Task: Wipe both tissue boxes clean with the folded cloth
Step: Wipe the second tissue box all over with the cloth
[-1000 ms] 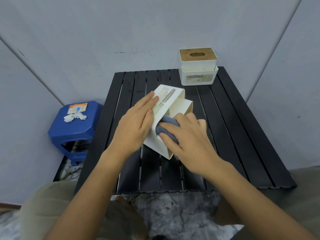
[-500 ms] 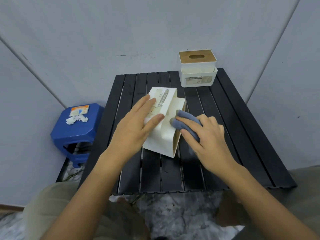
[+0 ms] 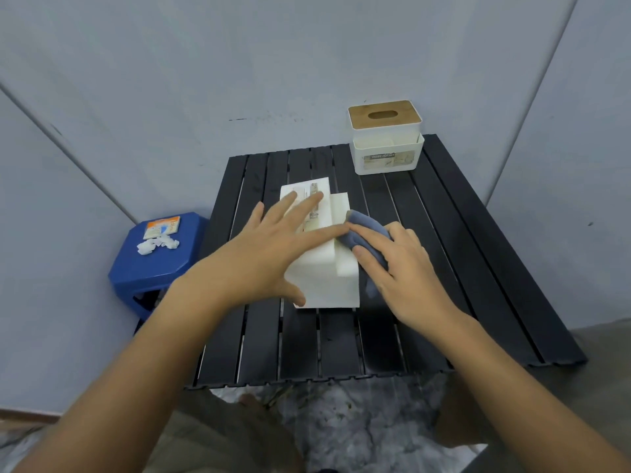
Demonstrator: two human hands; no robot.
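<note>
A bare corner of a plain indoor room, staged as a makeshift work spot: pale grey panelled walls (image 3: 170, 97) meet behind a low black slatted folding table (image 3: 478, 268), a blue plastic stool (image 3: 153, 268) stands beside it, and marbled grey flooring (image 3: 358, 421) shows beneath the seated person's knees.

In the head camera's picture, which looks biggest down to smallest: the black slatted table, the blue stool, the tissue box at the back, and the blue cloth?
1. Black slatted table, plainly the largest.
2. Blue stool.
3. Upright tissue box with the wooden lid.
4. Blue cloth, though the right hand covers part of it.
Stool and box lie at different distances, so that order is unsure.
</note>
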